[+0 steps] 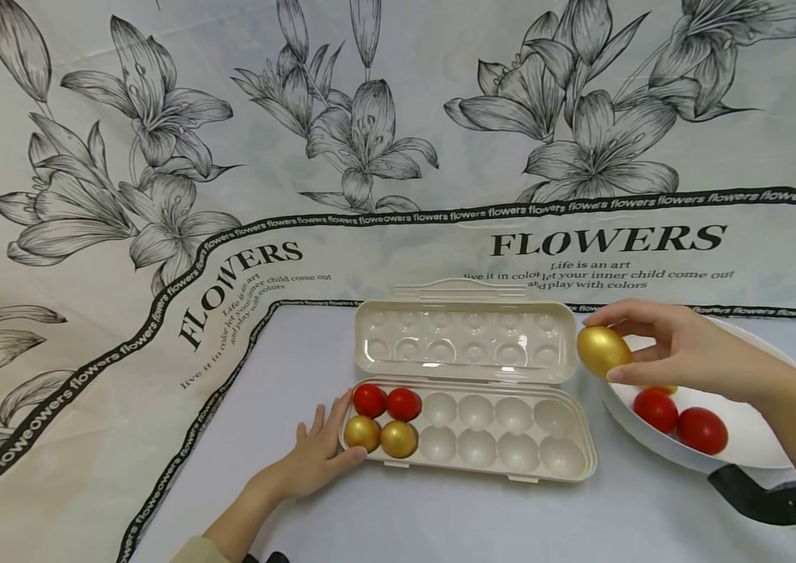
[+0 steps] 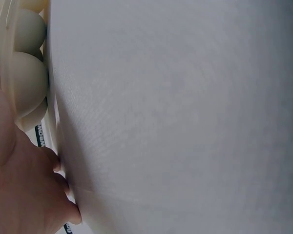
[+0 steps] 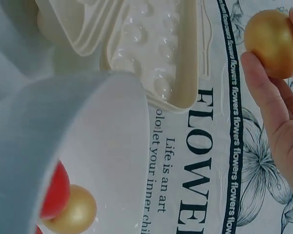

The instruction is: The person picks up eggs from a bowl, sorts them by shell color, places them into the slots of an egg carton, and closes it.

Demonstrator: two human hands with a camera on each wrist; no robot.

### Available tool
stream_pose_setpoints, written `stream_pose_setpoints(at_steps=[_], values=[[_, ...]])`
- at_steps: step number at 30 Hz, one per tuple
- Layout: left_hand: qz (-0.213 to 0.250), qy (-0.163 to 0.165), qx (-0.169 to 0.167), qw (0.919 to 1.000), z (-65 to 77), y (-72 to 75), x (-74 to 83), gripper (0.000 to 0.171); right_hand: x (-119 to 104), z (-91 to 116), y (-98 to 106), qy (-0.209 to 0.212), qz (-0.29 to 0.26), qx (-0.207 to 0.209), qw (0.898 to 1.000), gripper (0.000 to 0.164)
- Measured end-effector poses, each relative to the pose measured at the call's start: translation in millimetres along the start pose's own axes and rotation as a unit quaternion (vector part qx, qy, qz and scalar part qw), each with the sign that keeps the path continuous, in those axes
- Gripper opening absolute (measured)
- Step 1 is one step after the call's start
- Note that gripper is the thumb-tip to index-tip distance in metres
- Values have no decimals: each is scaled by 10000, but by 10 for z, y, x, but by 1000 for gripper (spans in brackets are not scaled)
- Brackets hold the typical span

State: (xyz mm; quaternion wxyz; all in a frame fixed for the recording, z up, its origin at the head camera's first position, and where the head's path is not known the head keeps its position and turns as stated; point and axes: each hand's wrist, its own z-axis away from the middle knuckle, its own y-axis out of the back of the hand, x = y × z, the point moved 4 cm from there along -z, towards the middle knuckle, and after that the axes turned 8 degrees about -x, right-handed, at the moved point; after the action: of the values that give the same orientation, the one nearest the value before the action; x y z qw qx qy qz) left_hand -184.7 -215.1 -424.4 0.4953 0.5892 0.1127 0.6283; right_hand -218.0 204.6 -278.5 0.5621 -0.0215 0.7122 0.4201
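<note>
My right hand point(image 1: 686, 348) pinches a golden egg point(image 1: 604, 351) between thumb and fingers, above the left rim of a white bowl point(image 1: 757, 438). In the right wrist view the same golden egg point(image 3: 274, 44) sits at the fingertips. At the left end of a cream egg carton point(image 1: 485, 469), my left hand point(image 1: 313, 457) rests with its fingers spread, thumb along the near corner. Two red eggs point(image 1: 387, 403) fill the carton's leftmost back cups, and two golden eggs point(image 1: 381, 438) stand in the cups in front of them. The other cups hold nothing.
The carton's lid point(image 1: 464, 340) lies folded back behind it. Inside the bowl are two red eggs point(image 1: 679, 422) and a golden egg point(image 3: 74, 209). A flower-printed cloth point(image 1: 370, 172) rises behind the white table surface point(image 1: 285, 336).
</note>
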Motion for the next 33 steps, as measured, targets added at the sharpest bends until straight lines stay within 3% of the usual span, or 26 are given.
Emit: stream_pose_setpoints(at_steps=[5,10,18,25,33], values=[[-39,-13,18,10000,1,-3,-1,84,-92,-53,-214,542,179,-240,9981,49],[-33,-13,8,10000,12,-2,-1,85,-152,-126,-444,1072,-99,-678,9919,48],[-29,-28,47,10000,-1,-7,-6,84,-113,-288,-764,1410,-299,-924,9852,48],[-63,-1,64,10000,-11,-20,-8,85,-30,-432,-1052,1193,-440,-969,9871,45],[-65,14,55,10000,-15,-20,4,85,22,-604,-1369,763,-607,-713,9927,47]])
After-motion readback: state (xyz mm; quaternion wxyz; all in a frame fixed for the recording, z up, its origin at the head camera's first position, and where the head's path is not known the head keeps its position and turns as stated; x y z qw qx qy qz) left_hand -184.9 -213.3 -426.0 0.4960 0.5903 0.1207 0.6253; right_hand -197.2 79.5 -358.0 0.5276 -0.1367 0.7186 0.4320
